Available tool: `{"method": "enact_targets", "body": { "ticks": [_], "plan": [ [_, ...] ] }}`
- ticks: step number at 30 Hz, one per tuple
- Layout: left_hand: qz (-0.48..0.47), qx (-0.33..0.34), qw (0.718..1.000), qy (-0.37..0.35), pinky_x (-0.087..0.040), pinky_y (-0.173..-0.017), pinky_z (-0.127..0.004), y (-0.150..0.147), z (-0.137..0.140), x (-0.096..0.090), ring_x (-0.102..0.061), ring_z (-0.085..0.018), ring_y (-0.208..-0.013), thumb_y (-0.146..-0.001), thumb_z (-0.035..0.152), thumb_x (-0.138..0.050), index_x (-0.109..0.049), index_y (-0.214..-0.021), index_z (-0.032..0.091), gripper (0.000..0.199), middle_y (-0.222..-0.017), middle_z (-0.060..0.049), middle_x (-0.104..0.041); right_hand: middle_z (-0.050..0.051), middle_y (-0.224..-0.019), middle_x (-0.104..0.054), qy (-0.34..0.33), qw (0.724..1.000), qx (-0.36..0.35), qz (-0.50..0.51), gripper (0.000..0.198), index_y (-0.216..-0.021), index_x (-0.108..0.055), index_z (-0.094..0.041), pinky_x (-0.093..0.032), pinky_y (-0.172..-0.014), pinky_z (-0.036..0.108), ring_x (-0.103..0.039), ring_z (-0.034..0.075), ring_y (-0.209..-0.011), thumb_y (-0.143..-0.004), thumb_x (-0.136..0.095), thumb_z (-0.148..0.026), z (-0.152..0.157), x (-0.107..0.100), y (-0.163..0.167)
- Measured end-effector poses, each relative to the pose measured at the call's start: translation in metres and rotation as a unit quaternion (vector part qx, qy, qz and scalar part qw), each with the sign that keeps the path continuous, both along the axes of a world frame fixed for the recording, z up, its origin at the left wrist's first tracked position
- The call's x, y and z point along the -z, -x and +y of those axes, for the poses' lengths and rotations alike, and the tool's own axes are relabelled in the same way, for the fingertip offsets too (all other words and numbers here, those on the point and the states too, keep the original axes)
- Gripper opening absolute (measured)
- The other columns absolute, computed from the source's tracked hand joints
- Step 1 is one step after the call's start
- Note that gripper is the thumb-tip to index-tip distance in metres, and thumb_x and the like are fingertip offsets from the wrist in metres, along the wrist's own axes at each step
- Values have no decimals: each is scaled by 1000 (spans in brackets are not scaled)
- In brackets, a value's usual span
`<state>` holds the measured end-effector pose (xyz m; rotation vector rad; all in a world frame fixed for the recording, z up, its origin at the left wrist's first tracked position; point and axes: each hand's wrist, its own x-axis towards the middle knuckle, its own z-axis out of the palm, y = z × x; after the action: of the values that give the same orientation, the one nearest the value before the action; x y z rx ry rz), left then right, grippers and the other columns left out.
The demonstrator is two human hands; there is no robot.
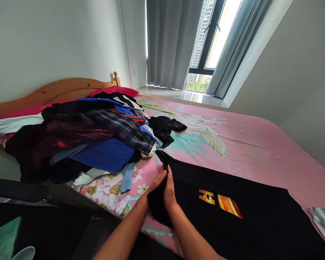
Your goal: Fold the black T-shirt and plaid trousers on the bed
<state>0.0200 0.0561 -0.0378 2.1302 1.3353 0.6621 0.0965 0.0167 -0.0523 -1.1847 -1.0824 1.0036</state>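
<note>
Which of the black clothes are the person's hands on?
The garment with the orange print, spread beside the pile; the other black clothes lie crumpled.

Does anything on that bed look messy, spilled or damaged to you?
Mainly the heap of clothes by the wooden headboard: plaid, blue and black pieces lie jumbled over one another. It looks untidy compared with the black garment, which is spread mostly flat. I see no spill or damage.

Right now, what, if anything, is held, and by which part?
The black garment, by its end nearest the clothes pile, between left hand and right hand.
</note>
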Motion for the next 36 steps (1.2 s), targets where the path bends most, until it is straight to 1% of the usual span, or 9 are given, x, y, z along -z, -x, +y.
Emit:
{"method": "enact_targets", "body": {
  "ticks": [3, 9, 15, 20, 23, 25, 28, 31, 36],
  "plan": [
    [-15, 0, 1000, 14, -30, -111, -38, -21, -17, 0, -23, -17, -137, -96, 35, -12, -14, -146, 22, 51, -150, -5, -26, 6, -141, -39, 14, 996, -1, 93, 67, -144, -22, -17, -33, -105, 38, -35, 17, -130, -91, -2, -53, -16, -8, -17],
    [82, 13, 996, 13, -13, -113, -53, -56, -43, 13, -9, -24, -140, -90, 55, -28, -27, -142, 24, 61, -152, -6, -16, 10, -109, -64, 36, 999, -26, 30, 85, -131, -50, -14, -33, -103, 44, -49, 25, -117, -87, 10, -57, -24, -3, -61],
    [87, 27, 996, -12, -12, -113, -50, -54, -49, 14, -8, -22, -140, -91, 52, -30, -27, -142, 27, 57, -152, -4, -17, 9, -118, -60, 85, 996, -32, -10, 80, -131, -48, -13, -37, -100, 43, -52, 24, -113, -87, 2, -57, -20, 3, -67],
    [106, 35, 993, -22, -10, -113, -52, -53, -51, 16, -8, -22, -140, -91, 51, -30, -24, -143, 27, 58, -152, -4, -15, 12, -133, -48, 142, 986, 84, -12, 72, -136, -39, -7, -39, -100, 41, -42, 25, -125, -88, -12, -53, -30, 7, -78],
    [126, 38, 991, -32, -8, -113, -54, -58, -52, 19, -7, -25, -140, -87, 51, -38, -24, -143, 26, 63, -152, -6, -13, 12, -143, -35, 87, 979, 145, -117, 66, -141, -27, -11, -34, -104, 39, -34, 22, -130, -89, -22, -51, -36, -3, -91],
    [132, 35, 990, -37, -6, -113, -56, -62, -55, 19, -7, -27, -140, -86, 49, -41, -23, -144, 24, 66, -152, -7, -13, 10, -144, -33, 22, 970, 130, -202, 61, -139, -32, -14, -26, -108, 40, -28, 20, -133, -90, -25, -50, -34, -16, -94],
    [143, 37, 987, -60, -2, -111, -61, -68, -67, 16, -6, -31, -140, -86, 41, -42, -17, -145, 25, 66, -152, -7, -13, 5, -144, -35, -20, 926, -5, -376, 53, -133, -43, -19, -10, -113, 42, -21, 19, -136, -92, -25, -47, -17, -30, -86],
    [149, 79, 982, -81, -1, -109, -65, -67, -91, 13, -7, -34, -139, -86, 46, -43, -15, -145, 27, 69, -151, -7, -19, 4, -148, -25, 42, 839, -121, -528, 58, -140, -35, -18, 1, -112, 45, -12, 19, -139, -92, -23, -50, 13, -25, -73],
    [135, 102, 982, -87, -8, -110, -63, -55, -121, 11, -15, -31, -138, -85, 55, -41, -9, -145, 29, 73, -151, -4, -21, 3, -152, -5, 103, 750, -157, -635, 74, -146, -14, -16, 8, -110, 46, 2, 18, -139, -88, -16, -62, 64, 7, -67]
  ]
}}
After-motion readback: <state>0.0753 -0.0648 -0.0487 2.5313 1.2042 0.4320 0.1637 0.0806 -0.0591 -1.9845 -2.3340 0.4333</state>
